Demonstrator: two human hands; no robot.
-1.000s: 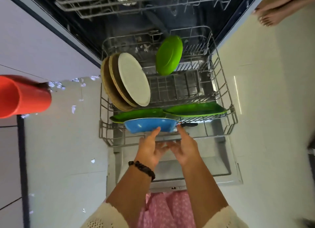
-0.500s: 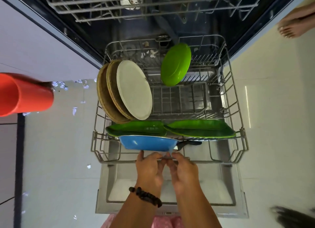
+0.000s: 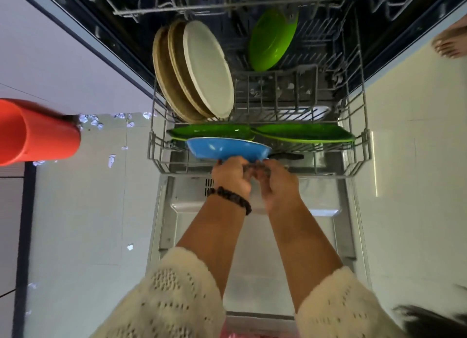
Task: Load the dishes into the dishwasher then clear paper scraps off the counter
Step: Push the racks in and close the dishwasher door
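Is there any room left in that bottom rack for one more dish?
Yes: the bare wire floor between the beige plates, the round green dish and the long green platters. The front row is crowded: the blue pan sits against the platters, both hands at the rail.

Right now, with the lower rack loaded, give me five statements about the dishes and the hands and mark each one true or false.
1. Both hands, left hand and right hand, hold the front rail of the lower rack. True.
2. The blue pan stands at the front of the rack, just ahead of the green leaf-shaped plates. True.
3. The round green plate lies flat on the counter. False: it stands on edge at the back of the rack.
4. The beige plates stand on the rack's right side. False: they lean on the left side.
5. Paper scraps lie on the floor left of the dishwasher. True.
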